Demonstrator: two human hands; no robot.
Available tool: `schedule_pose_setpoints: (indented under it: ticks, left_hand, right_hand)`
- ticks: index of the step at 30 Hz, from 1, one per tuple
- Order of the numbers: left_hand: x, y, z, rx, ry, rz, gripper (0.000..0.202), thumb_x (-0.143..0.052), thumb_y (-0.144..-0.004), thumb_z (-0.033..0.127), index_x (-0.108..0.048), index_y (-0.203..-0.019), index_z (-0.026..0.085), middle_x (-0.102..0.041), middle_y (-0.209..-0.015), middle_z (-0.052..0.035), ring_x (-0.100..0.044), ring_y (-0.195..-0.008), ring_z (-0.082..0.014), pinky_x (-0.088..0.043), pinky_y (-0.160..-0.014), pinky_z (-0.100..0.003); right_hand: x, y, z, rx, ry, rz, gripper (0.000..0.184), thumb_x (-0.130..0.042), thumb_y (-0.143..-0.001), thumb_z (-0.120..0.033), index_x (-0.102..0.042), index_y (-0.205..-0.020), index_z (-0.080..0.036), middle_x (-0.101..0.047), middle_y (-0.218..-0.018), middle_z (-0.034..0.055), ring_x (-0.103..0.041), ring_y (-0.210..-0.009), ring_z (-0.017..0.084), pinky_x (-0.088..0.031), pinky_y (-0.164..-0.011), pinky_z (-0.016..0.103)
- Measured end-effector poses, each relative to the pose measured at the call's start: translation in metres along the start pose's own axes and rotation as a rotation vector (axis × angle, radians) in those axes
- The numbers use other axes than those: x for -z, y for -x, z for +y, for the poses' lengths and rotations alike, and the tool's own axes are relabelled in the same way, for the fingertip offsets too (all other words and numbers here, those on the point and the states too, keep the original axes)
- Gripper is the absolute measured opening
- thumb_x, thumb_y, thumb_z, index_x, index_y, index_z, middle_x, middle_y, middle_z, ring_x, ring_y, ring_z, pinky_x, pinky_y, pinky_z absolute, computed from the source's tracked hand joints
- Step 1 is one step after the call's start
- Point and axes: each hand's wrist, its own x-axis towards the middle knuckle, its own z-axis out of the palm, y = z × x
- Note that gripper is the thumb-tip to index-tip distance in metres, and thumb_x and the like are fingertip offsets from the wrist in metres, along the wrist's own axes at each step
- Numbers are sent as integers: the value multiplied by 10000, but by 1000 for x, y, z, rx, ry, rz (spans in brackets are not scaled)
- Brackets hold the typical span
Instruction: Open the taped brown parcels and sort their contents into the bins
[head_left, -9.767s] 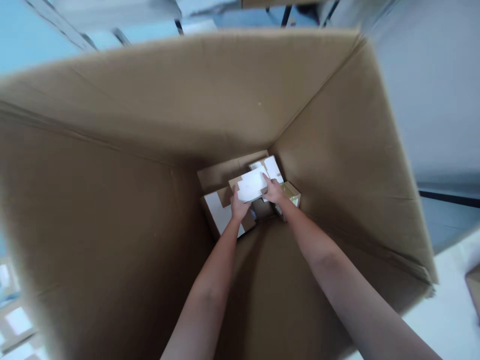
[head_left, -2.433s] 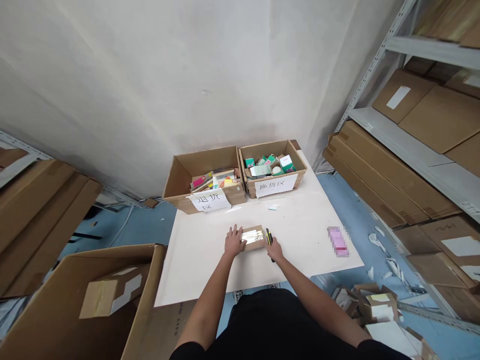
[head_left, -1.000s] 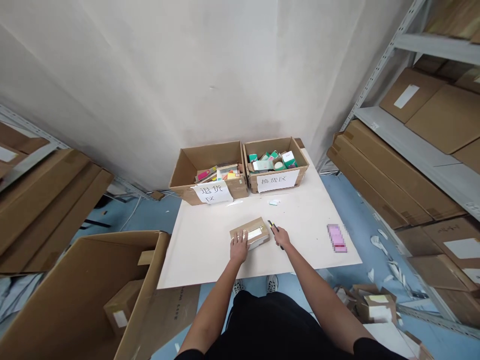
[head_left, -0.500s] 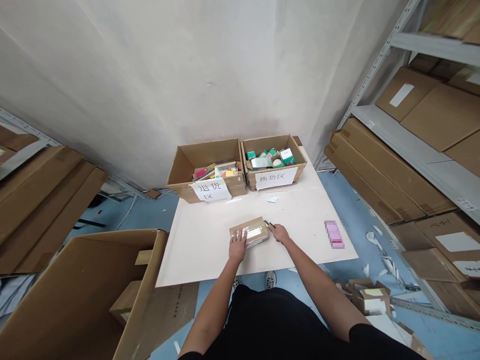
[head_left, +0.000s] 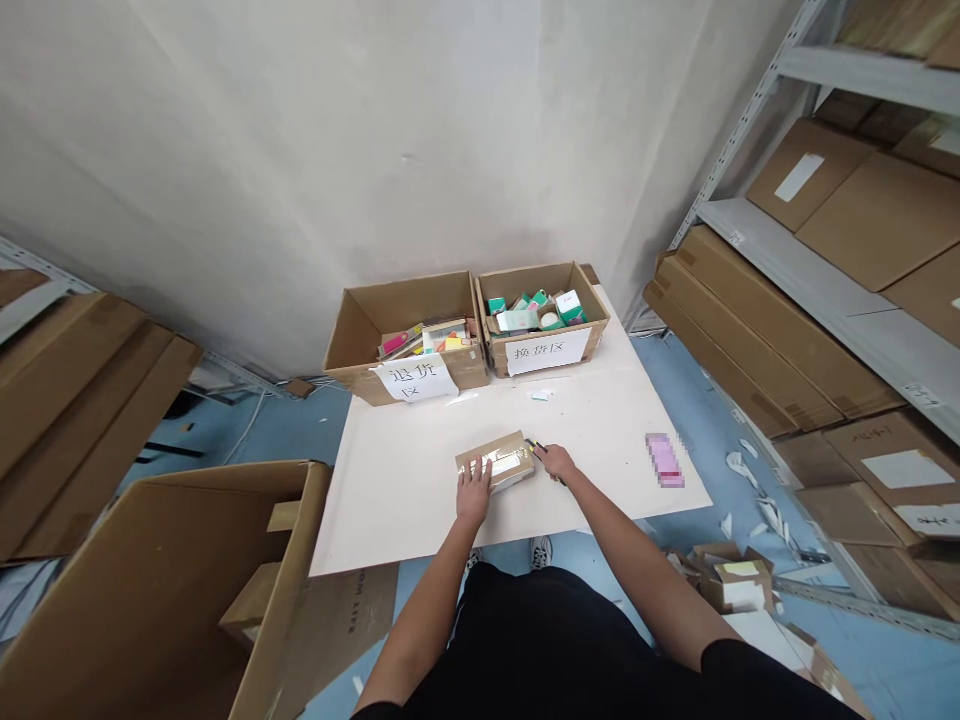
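Note:
A small brown cardboard parcel (head_left: 496, 460) with a white label and clear tape lies near the front of a white table (head_left: 390, 480). My left hand (head_left: 473, 494) rests flat on the parcel's near left corner, fingers spread. My right hand (head_left: 556, 462) is closed on a yellow and black box cutter (head_left: 535, 447), whose tip is at the parcel's right end.
Two open cartons with paper signs stand at the table's back: the left carton (head_left: 405, 335) holds books, the right carton (head_left: 541, 318) small green boxes. A pink item (head_left: 664, 459) lies at the right. A big open carton (head_left: 150, 590) stands on the floor at left. Shelves with flat cartons (head_left: 757, 320) stand at right.
Earlier both hands lifted a parcel from deep inside the big carton. Now the parcel lies on the table; over the last second the right hand brought the cutter against its right end.

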Motion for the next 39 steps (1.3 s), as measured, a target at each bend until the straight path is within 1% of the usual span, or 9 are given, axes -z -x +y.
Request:
schedule_pose_setpoints:
  ticks: [12,18,20,22,27,31,35,37,39]
  left_hand:
    - [5,3,-1,-34,-35,-3,637,-447,-1022,268,-334,-1649,263,-305,-1718,-114,-243,-1584,-375,-307,-1249,-586]
    - [35,4,1,-22,-7,-80,667,-524,-980,310,-364,-1627,290,-319,-1714,-89,-238,-1580,-368,-363,-1215,-554]
    - [51,-1,-1,-3,45,-106,653,-568,-964,397,-411,-1593,316,-354,-1694,-87,-291,-1554,-351,-427,-1161,-519]
    - [66,-7,-4,36,94,-92,614,-526,-984,473,-437,-1569,310,-365,-1683,-95,-334,-1530,-324,-441,-1141,-488]
    - [79,-8,1,116,40,-132,597,-413,-1012,307,-379,-1598,204,-272,-1716,-158,-219,-1579,-335,-391,-1163,-504]
    - [73,6,24,104,-10,-127,582,-466,-987,356,-472,-1546,193,-444,-1590,-208,-404,-1468,-378,-434,-1100,-505]
    - [67,16,47,-29,41,-150,472,-420,-1008,386,-593,-1425,248,-649,-1360,-144,-597,-1269,-309,-455,-1076,-457]
    - [63,17,52,-90,77,-141,511,-409,-1008,395,-528,-1492,282,-573,-1507,-115,-538,-1365,-306,-453,-1096,-449]
    - [56,15,51,-127,106,-176,612,-401,-1008,455,-405,-1593,273,-388,-1678,-93,-384,-1512,-331,-434,-1138,-470]
  right_hand:
    - [-7,25,22,28,83,-64,455,-527,-1026,-586,-614,-838,-181,-530,-475,-41,-518,-334,134,-388,-446,235]
    - [-8,33,40,21,-56,13,448,-540,-1006,-587,-613,-804,-194,-551,-478,-33,-539,-360,135,-400,-470,235]
    - [-20,34,43,4,-166,135,481,-459,-1018,-629,-613,-866,-200,-607,-558,-12,-575,-403,146,-427,-481,247]
    - [-40,33,40,-28,-254,215,477,-504,-975,-673,-608,-958,-208,-671,-669,15,-632,-483,169,-462,-506,262]
    - [-81,18,17,-32,-285,307,517,-808,-758,-590,-584,-1053,-229,-751,-970,89,-744,-936,286,-541,-737,317]
    - [-67,-6,-2,-95,-325,378,536,-789,-776,-581,-563,-1095,-213,-750,-1078,135,-726,-1037,318,-541,-804,344]
    - [-36,-26,-10,-101,-414,414,492,-766,-806,-544,-560,-1087,-196,-748,-1065,165,-722,-1029,318,-536,-755,328]
    - [-28,-31,-10,-78,-461,387,434,-717,-843,-558,-569,-1050,-207,-752,-981,134,-736,-936,292,-533,-704,312]
    - [-28,-31,-8,-52,-507,350,404,-650,-883,-595,-579,-1010,-218,-749,-903,98,-739,-841,261,-531,-661,296]
